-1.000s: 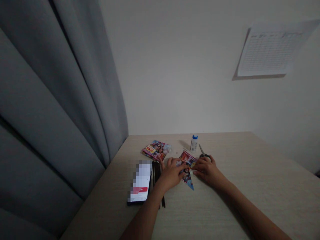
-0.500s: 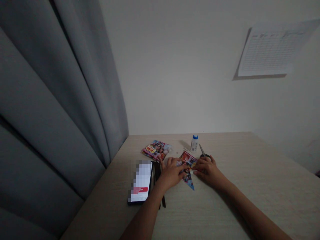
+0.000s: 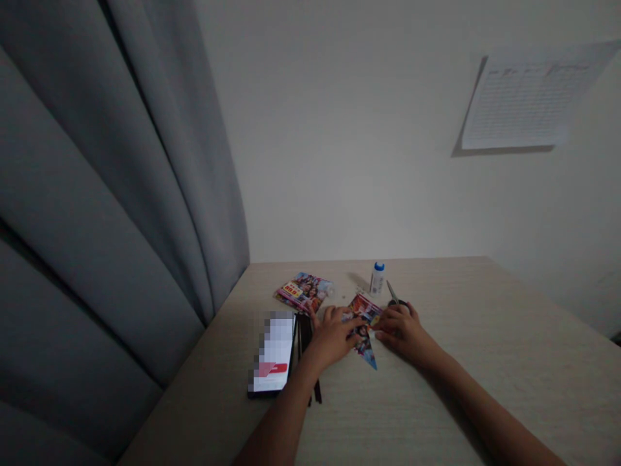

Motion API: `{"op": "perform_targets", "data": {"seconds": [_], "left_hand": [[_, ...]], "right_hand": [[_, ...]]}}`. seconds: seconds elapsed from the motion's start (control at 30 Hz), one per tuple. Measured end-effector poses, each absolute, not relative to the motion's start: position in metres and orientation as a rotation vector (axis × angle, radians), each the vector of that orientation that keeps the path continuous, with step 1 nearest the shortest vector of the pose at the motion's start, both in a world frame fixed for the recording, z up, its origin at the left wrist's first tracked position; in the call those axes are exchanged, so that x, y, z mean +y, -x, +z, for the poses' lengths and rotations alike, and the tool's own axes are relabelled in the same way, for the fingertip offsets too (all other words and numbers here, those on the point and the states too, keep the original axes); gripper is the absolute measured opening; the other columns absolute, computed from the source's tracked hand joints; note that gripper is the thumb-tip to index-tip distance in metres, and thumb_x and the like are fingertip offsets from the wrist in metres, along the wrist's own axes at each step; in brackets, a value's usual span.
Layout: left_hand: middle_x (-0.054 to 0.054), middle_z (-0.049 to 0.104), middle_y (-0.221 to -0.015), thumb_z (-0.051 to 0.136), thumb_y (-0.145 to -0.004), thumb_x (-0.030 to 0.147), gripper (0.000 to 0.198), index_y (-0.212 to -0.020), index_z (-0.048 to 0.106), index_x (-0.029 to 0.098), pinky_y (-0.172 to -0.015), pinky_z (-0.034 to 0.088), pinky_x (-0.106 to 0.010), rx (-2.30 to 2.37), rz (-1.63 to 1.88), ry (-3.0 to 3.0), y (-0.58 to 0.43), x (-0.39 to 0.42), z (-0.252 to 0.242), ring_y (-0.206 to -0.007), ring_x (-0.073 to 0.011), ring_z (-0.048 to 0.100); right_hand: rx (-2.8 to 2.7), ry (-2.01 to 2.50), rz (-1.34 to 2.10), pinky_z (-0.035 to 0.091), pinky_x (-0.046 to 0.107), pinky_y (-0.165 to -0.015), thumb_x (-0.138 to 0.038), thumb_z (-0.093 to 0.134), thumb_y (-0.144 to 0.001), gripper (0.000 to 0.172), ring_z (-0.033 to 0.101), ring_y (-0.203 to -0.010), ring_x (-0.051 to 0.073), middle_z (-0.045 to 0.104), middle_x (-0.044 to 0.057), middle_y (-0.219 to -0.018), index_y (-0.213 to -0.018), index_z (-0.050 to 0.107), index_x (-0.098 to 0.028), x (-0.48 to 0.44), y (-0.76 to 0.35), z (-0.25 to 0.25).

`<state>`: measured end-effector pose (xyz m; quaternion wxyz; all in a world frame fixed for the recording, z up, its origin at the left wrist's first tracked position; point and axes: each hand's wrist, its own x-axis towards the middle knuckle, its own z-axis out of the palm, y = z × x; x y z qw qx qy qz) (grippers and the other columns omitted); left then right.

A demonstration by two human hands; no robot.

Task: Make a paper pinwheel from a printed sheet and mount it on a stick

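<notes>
one patterned paper points its tip nearward, slightly right

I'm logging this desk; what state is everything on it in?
White cylindrical bottle: upright, blue cap on.
Black rectangular phone: flat, screen lit.
Dark handled metal scissors: lying, apparently shut.
Colourful pointed printed paper: partly under left hand.
Yellow labelled colourful printed piece: lying flat.
Thin dark strips: lying, partly hidden.

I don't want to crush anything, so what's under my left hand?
Your left hand covers part of the patterned paper, and dark strips run beneath your left forearm. Whatever else lies directly under the hand is hidden.
</notes>
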<state>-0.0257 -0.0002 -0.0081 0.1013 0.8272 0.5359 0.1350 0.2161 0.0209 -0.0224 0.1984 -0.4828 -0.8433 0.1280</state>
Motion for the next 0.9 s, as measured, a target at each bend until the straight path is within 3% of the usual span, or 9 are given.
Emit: {"op": "perform_targets", "data": {"seconds": [0.3, 0.63, 0.9], "left_hand": [[0.001, 0.050, -0.143, 0.059, -0.091, 0.051, 0.038, -0.129, 0.057, 0.054, -0.107, -0.009, -0.080, 1.593, 0.397, -2.444, 0.0259, 0.0003, -0.0090, -0.137, -0.0350, 0.032], [-0.002, 0.053, -0.140, 0.061, -0.091, 0.045, 0.044, -0.135, 0.053, 0.046, -0.111, -0.003, -0.076, 1.594, 0.439, -2.443, 0.0239, -0.0012, -0.0078, -0.135, -0.0322, 0.035], [0.000, 0.047, -0.143, 0.056, -0.095, 0.043, 0.038, -0.131, 0.056, 0.054, -0.111, 0.006, -0.076, 1.574, 0.375, -2.470, 0.0233, -0.0026, -0.0070, -0.135, -0.0332, 0.033]], "right_hand": [[-2.367, 1.350, 0.345, 0.010, 0.062, -0.114, -0.050, 0.061, -0.090, 0.023, 0.052, -0.121, 0.028, 0.072, 0.002, -0.110, -0.102, 0.075, -0.037, 0.0199, -0.2164, -0.0200], [-2.373, 1.331, 0.364, 0.009, 0.064, -0.113, -0.051, 0.059, -0.091, 0.026, 0.052, -0.119, 0.030, 0.072, 0.004, -0.109, -0.102, 0.076, -0.036, 0.0201, -0.2163, -0.0190], [-2.377, 1.358, 0.363, 0.010, 0.065, -0.113, -0.050, 0.059, -0.090, 0.025, 0.051, -0.122, 0.031, 0.072, 0.003, -0.112, -0.103, 0.076, -0.036, 0.0191, -0.2155, -0.0182]]}}
